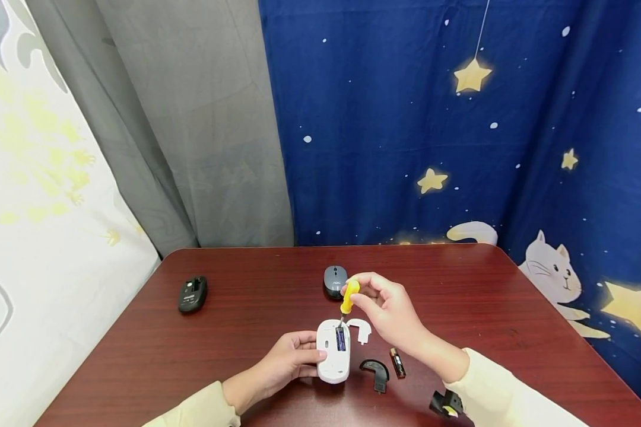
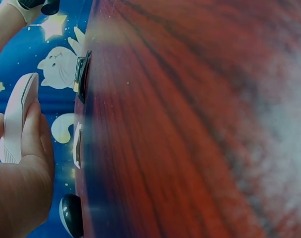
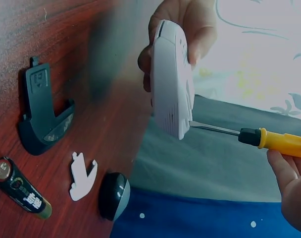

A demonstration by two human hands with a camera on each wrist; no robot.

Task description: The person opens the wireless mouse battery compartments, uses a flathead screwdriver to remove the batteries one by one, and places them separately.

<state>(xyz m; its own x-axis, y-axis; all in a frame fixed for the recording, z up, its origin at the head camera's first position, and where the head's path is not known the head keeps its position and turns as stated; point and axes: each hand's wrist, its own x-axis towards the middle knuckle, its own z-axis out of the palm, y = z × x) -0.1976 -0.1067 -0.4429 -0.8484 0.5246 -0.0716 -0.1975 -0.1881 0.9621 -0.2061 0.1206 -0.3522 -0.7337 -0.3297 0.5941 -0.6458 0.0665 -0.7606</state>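
White plastic is showing at the lower centre of the head view: the white mouse (image 1: pixel 333 369) is facing underside up, and the left hand (image 1: pixel 284 360) is pinching its left edge. The right hand (image 1: pixel 392 305) is gripping a yellow screwdriver (image 1: pixel 349 296), whose tip is reaching the battery (image 1: pixel 341 340) compartment. To the right, a white cover (image 1: pixel 362 330), a black cover (image 1: pixel 377 373) and a loose battery (image 1: pixel 397 363) are lying on the table (image 1: pixel 256 284); a grey mouse (image 1: pixel 335 280) is resting above, a black mouse (image 1: pixel 193 295) at left.

In the left wrist view, the left hand is holding the white mouse at the left edge, apart from the table.

In the right wrist view, the screwdriver is entering from the right, its tip meeting the white mouse at upper centre.
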